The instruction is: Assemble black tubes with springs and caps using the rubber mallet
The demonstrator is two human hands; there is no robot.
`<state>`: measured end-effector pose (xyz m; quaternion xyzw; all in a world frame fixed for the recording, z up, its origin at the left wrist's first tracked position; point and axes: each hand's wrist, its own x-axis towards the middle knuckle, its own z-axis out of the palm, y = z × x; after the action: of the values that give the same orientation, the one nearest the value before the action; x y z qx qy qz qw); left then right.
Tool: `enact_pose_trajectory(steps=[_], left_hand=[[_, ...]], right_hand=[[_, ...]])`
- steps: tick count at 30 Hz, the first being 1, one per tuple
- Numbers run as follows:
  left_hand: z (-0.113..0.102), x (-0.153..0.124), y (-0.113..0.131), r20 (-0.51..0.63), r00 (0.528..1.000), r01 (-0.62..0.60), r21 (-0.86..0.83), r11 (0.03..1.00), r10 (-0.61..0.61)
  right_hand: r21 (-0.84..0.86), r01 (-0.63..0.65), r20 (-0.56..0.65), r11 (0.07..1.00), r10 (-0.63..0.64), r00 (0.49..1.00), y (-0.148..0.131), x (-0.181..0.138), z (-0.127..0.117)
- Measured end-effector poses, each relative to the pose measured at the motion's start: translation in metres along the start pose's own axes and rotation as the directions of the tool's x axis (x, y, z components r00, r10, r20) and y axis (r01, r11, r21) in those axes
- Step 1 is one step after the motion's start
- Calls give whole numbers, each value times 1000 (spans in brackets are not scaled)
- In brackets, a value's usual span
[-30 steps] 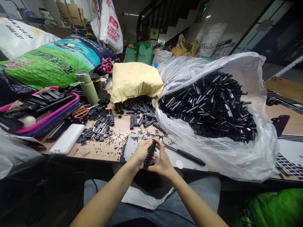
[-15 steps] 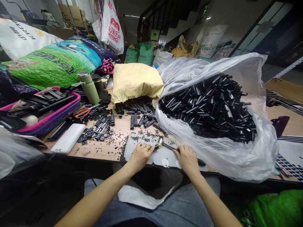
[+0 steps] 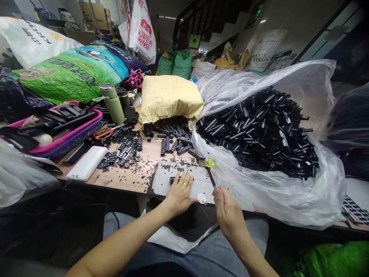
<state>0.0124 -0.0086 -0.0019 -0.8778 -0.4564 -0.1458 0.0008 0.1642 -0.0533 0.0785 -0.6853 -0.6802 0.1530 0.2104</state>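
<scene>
My left hand (image 3: 180,194) lies flat over a small black plastic part (image 3: 173,180), its fingers stretched out and pressing it against the pale board (image 3: 198,184). Most of that part is hidden under the fingers. My right hand (image 3: 229,209) is closed round the handle of a mallet (image 3: 212,175) with a yellow-green face. The mallet's head is raised above the board, to the right of my left hand. A round white disc (image 3: 201,198) lies near the board's front edge. Tiny dark rings (image 3: 175,168) are scattered along its back.
A clear plastic bag (image 3: 288,196) full of black parts (image 3: 259,130) takes up the right. Behind the board, a yellow sack (image 3: 171,94) spills ribbed black cylinders (image 3: 173,145). To the left are red-handled scissors (image 3: 103,134), a white power bank (image 3: 86,163), a pink basket (image 3: 76,123) and a green flask (image 3: 113,105).
The mallet has been lifted off the board by my right hand, its head now up and to the right. My left hand has flattened from a curled grip over the black part.
</scene>
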Motion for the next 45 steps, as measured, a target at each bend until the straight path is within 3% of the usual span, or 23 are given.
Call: enact_pose_trajectory(steps=[2,7,9,13,15,17,19,21,24,26,28,31,33,36,39,42,44,45], left_hand=[[2,-1,6,10,1000,-4,-20,1000,4],[11,2,2,-11,1000,-19,-122,992,18],[11,5,2,-38,999,20,-240,971,-30],[-2,12,4,-45,990,93,-478,873,-131],[-13,21,-8,-69,986,95,-515,852,-151],[-21,39,-38,-89,953,205,-513,833,-290],[-25,63,-80,-73,890,364,-478,799,-450],[-25,86,-120,46,781,609,-277,743,-623],[-20,103,-149,99,782,620,-219,753,-615],[-16,100,-148,107,809,586,-208,783,-577],[-14,90,-138,107,832,554,-185,812,-544],[-16,75,-123,89,854,520,-177,835,-513],[-19,66,-116,40,852,510,-290,810,-522],[-29,54,-102,-52,808,443,-602,664,-586],[-42,49,-79,58,772,374,-847,377,-633],[-55,53,-54,261,798,339,-940,47,-543],[-60,57,-41,339,823,342,-936,-80,-456],[-60,57,-37,366,827,351,-929,-116,-428]], right_hand=[[72,90,-25,993,-88,996,-16,-1,4],[-164,243,279,956,-191,941,-32,-1,35],[-176,234,303,956,-173,937,-28,4,37],[-217,103,119,971,-78,990,-4,23,24],[-288,59,40,956,-50,998,14,31,21],[-357,36,5,933,-37,999,31,36,24],[-391,53,-12,919,-63,998,42,39,29],[-353,138,-20,925,-155,988,44,49,28],[-245,192,-133,950,-229,964,40,86,11],[-210,79,-263,975,-134,956,40,123,-5],[-170,-7,-315,985,-48,948,45,161,-18],[-64,-89,-317,994,64,946,55,203,-25],[23,-100,-298,995,102,949,58,216,-25],[155,-68,-274,985,109,956,51,210,-25],[277,18,-178,961,33,984,32,180,-20],[398,77,62,914,-111,992,8,136,-2],[560,23,304,828,-231,924,-4,107,11],[610,-10,362,792,-267,893,-8,96,17]])
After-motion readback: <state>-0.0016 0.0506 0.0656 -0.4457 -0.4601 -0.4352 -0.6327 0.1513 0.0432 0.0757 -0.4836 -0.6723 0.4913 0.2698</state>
